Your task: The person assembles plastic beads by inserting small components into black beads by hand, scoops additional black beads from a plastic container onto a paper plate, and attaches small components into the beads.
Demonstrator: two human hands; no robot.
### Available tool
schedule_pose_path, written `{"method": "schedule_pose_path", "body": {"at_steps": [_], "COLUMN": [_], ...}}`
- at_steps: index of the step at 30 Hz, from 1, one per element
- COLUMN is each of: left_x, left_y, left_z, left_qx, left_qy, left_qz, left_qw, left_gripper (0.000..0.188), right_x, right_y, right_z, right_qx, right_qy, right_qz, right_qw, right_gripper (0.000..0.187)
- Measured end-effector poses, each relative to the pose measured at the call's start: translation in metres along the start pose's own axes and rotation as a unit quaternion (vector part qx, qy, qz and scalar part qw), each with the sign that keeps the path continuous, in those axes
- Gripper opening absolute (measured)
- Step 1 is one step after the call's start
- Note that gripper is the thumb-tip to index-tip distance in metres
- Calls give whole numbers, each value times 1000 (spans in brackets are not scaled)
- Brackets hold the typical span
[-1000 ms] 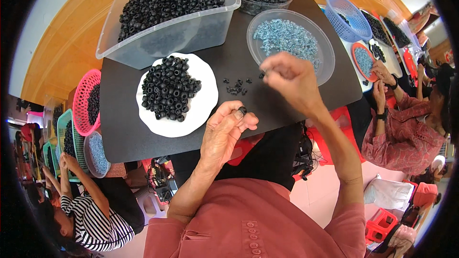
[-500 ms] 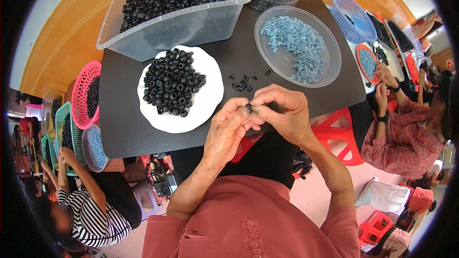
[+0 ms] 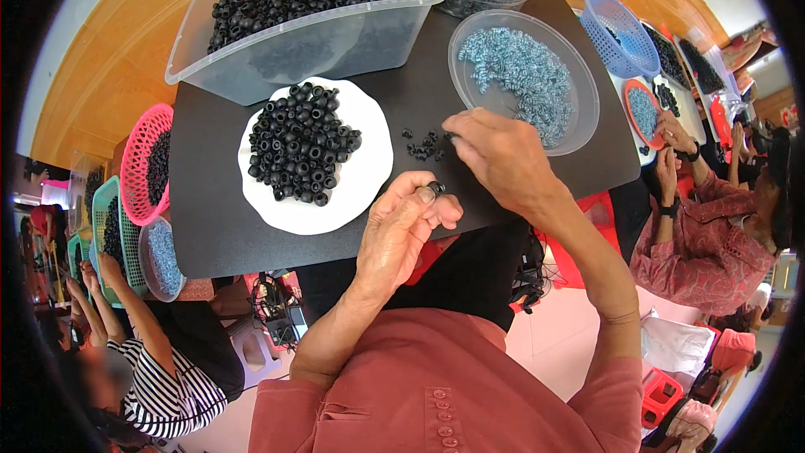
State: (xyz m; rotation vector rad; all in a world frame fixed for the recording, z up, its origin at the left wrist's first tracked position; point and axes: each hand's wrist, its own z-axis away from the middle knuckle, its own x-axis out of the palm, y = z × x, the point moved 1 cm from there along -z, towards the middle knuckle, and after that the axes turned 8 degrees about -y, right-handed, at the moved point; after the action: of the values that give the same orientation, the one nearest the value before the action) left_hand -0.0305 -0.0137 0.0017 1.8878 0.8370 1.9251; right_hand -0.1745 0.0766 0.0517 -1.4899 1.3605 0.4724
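Observation:
My left hand [image 3: 404,222] pinches a small black hollow bead-like piece [image 3: 436,188] between thumb and forefinger, above the table's near edge. My right hand [image 3: 507,155] reaches down to the table with its fingertips pressed together, at the right side of a small group of tiny dark pieces [image 3: 425,148]. Whatever its fingertips hold is hidden. Left of my hands, a white scalloped plate [image 3: 369,176] carries a heap of black hollow pieces [image 3: 303,147]. Beyond my right hand stands a clear round tray [image 3: 490,109] with many small light-blue spiral pieces [image 3: 537,75].
A large clear bin [image 3: 335,40] of black pieces stands at the back left of the dark table [image 3: 419,75]. Behind the round tray is a clear bowl [image 3: 470,4]. People work at both sides, near a pink basket [image 3: 134,168] and a blue basket [image 3: 616,33]. A red stool is at right.
My right hand has left the piece in my left hand and moved forward to the tiny dark pieces on the table. My left hand still holds the black piece.

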Motion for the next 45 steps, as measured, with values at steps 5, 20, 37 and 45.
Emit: {"method": "schedule_pose_path", "body": {"at_steps": [5, 20, 37, 45], "left_x": [1, 2, 2, -1], "left_y": [2, 1, 2, 4], "left_z": [0, -1, 0, 0], "left_qx": [-4, 5, 7, -14], "left_qy": [4, 14, 31, -4], "left_qz": [3, -3, -11, 15], "left_qw": [1000, 1000, 999, 1000], "left_gripper": [14, 17, 23, 21], "right_x": [14, 10, 9, 10], "right_y": [-5, -5, -11, -19], "right_z": [-12, 25, 33, 32], "right_qx": [15, 211, 173, 142], "right_qy": [-134, -46, -41, -44], "right_qz": [193, -416, -563, -603], "right_qw": [972, 883, 807, 784], "right_gripper": [18, 11, 15, 13]}}
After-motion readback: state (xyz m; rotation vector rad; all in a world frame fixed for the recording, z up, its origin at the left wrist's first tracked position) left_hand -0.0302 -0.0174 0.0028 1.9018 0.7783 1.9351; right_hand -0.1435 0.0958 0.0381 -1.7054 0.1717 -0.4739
